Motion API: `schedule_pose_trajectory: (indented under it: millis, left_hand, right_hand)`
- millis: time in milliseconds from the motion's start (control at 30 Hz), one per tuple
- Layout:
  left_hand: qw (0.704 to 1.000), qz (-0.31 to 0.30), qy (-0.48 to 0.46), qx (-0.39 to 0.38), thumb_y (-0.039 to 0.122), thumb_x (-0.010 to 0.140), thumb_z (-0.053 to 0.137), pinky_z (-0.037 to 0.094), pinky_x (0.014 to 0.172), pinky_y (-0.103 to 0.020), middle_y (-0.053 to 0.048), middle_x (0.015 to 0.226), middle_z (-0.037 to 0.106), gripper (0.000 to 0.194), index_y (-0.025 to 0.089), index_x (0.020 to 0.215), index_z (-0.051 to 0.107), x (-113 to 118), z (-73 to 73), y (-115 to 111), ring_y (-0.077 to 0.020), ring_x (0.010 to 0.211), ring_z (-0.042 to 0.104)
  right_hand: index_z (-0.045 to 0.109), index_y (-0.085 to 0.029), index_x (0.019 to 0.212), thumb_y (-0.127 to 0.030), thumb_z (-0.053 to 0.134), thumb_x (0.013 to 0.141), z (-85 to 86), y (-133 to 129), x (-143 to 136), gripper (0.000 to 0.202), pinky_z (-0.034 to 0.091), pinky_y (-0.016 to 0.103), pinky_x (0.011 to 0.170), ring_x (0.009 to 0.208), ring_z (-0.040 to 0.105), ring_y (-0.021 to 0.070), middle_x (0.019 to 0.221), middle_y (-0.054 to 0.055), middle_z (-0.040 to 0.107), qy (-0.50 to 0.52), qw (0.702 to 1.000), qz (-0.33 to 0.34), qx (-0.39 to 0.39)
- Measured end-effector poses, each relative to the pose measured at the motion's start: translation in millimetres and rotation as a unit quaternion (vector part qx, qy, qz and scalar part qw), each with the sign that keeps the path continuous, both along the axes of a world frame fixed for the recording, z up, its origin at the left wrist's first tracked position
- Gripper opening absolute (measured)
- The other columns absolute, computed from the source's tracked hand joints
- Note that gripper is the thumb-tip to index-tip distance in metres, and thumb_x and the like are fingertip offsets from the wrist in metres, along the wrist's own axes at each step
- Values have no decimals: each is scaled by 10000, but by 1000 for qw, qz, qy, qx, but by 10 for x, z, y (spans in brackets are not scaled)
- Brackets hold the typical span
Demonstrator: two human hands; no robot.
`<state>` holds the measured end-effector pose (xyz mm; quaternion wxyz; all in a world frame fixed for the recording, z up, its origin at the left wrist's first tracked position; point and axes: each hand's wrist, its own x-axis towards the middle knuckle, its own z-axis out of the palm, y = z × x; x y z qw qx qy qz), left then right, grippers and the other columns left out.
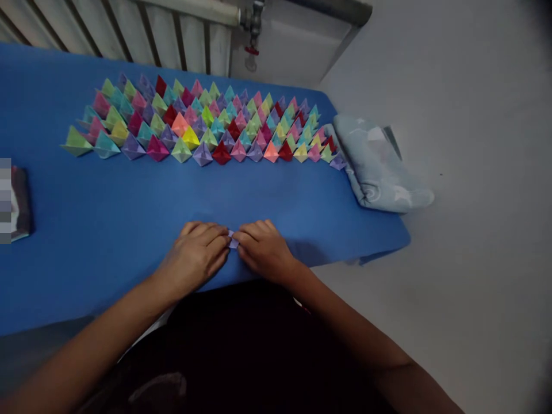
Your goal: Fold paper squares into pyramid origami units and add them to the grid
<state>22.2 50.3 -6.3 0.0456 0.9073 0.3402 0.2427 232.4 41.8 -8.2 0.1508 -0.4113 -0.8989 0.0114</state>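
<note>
- Lilac paper (233,240), pinched by left hand (199,248) and right hand (265,248), apparently mid-fold.
- Calling next, seemingly, for firm, even creasing.
- Beyond, on blue counter (129,201): colourful folded-paper rows (207,117).

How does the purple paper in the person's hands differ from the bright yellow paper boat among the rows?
The purple paper is pale lilac; the yellow boat is a vivid yellow. The purple paper is pinched between the left hand and right hand, mostly hidden by fingers; the yellow boat stands among other boats, untouched. The yellow boat shows a pointed peak; the purple paper shows none. Both look like paper.
</note>
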Motion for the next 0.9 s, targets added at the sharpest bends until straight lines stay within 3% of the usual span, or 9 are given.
schedule_pose_trajectory:
  millis: [100, 267, 600, 767, 900]
  left_hand:
    - [999, 20, -8, 26, 216, 1003, 514, 462, 910, -414, -105, 1112, 763, 201, 166, 1066, 698, -13, -17, -62, -242, 1003, 694]
    - [998, 38, -12, 41, 209, 1012, 511, 464, 930, -424, -87, 1104, 778, 190, 185, 1014, 700, -1, -47, -95, -227, 985, 721]
    - [998, 38, -46, -31, 196, 1012, 508, 453, 991, -445, -52, 1151, 772, 198, 227, 1020, 704, -33, -61, -111, -213, 1035, 724]
    - [998, 47, -32, -22, 208, 1018, 502, 446, 958, -449, -72, 1139, 768, 197, 205, 1009, 699, -29, -31, -104, -231, 1020, 703]
    - [995, 78, -26, -63, 265, 1027, 476, 446, 886, -445, -75, 1075, 762, 241, 206, 984, 705, 4, 15, -89, -258, 1009, 666]
  right_hand:
    - [643, -169, 1179, -254, 472, 1008, 32, -19, 35, 257, 346, 357, 796, 886, 513, 219, 1055, 90, 704, 40, 998, -3, -40]
    - [679, -189, 1083, -284, 473, 1021, 46, -11, 52, 235, 351, 358, 797, 873, 517, 212, 1041, 88, 705, 51, 996, 2, -74]
    - [702, -200, 1038, -278, 453, 1033, 45, -9, 64, 260, 370, 358, 794, 849, 526, 194, 1024, 84, 696, 62, 993, 5, -99]
    - [701, -198, 1035, -298, 443, 1043, 37, 21, 64, 277, 404, 347, 820, 868, 569, 181, 1030, 81, 701, 87, 989, 2, -117]
    - [692, -172, 1003, -301, 482, 1028, 38, 35, 30, 248, 440, 359, 885, 955, 599, 197, 1064, 104, 686, 114, 983, -27, -143]
